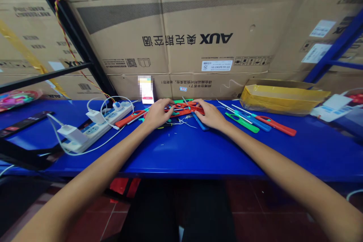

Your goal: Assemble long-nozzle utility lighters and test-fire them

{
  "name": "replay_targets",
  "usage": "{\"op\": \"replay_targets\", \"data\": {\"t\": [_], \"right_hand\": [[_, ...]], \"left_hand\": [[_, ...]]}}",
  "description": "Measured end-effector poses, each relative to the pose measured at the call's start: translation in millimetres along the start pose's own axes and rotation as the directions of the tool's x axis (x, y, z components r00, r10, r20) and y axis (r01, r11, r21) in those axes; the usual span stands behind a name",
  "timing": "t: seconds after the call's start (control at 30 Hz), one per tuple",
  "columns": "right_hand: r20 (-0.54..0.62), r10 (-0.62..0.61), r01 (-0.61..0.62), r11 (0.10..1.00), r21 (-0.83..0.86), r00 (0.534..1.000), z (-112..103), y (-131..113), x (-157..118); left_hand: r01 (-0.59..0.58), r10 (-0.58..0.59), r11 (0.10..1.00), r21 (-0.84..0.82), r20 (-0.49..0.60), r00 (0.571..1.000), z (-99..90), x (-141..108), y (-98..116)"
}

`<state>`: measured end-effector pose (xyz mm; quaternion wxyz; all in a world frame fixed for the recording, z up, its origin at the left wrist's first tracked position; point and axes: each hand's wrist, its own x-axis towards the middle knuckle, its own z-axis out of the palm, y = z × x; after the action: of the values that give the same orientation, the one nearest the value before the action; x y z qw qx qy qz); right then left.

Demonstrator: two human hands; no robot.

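Note:
A heap of long-nosed utility lighters point(184, 110) in red, green and blue lies at the back of the blue table, with thin white strands in front of it. From the left, my left hand point(159, 113) curls its fingers and thumb around that side of the heap. My right hand point(210, 115) closes on the opposite side, its fingers against a red lighter. A blue lighter point(200, 121) sticks out below the right hand. Finger overlap hides exactly how many lighters each hand grips.
Right of my hands lie several loose lighters point(253, 118), before a yellow-taped cardboard box point(283, 98). On the left are a white power strip point(98, 130) with chargers and cables, and an upright phone point(147, 92). Large cartons point(187, 15) stand behind the blue table point(181, 155).

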<state>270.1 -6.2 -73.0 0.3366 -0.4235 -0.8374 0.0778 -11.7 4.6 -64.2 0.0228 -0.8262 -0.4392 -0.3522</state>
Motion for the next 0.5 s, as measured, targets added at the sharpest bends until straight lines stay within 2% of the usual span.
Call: {"op": "replay_targets", "data": {"t": [0.2, 0.37, 0.5], "right_hand": [[-0.009, -0.044, 0.044, 0.998, 0.049, 0.999, 1.2, -0.8, 0.0], [-0.039, -0.082, 0.084, 0.995, 0.062, 0.996, 0.2, -4.4, -0.6], [-0.032, -0.089, 0.09, 0.995, 0.047, 0.996, 1.1, -3.3, -1.1]], "left_hand": [[-0.042, 0.042, 0.999, 0.009, -0.011, 0.999, -0.2, 0.4, 1.6], [-0.121, 0.119, 0.992, 0.027, 0.086, 0.989, -0.9, 0.4, 0.5], [-0.092, 0.091, 0.996, 0.005, 0.077, 0.993, 0.0, 1.0, -2.2]]}}
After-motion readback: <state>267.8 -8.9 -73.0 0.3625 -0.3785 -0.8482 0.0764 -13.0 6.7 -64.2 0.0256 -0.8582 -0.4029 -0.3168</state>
